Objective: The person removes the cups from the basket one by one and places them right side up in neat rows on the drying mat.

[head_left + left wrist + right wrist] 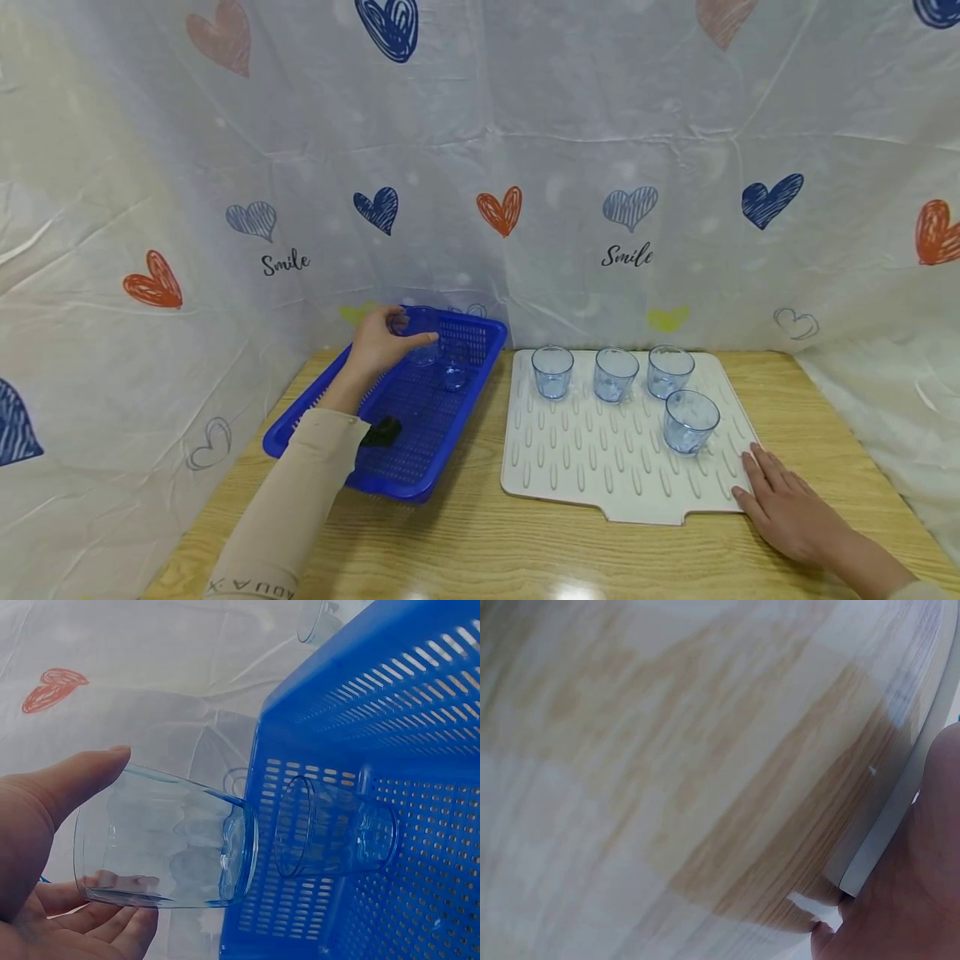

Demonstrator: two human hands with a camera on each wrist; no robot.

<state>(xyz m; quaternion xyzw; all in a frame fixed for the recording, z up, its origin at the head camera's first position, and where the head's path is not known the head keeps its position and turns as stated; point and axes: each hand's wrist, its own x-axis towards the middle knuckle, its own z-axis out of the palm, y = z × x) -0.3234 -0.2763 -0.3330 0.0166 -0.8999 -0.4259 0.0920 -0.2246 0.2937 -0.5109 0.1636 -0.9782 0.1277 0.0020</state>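
Observation:
My left hand (378,340) grips a clear bluish glass tumbler (169,844) between thumb and fingers, over the far part of a blue plastic basket (468,425). In the left wrist view this glass lies on its side across the picture. A second glass (337,832) stands inside the basket, apart from the held one. At the right, my right hand (795,504) lies with its fingers extended, touching the right edge of a white ridged draining board (570,483). Several matching glasses stand upright on the board, the nearest glass (690,422) closest to this hand.
A small dark green object (384,432) lies in the basket, partly hidden by the left sleeve. Basket and board stand side by side on a wooden table (465,542). Behind the table hangs a white curtain (555,275) with printed hearts.

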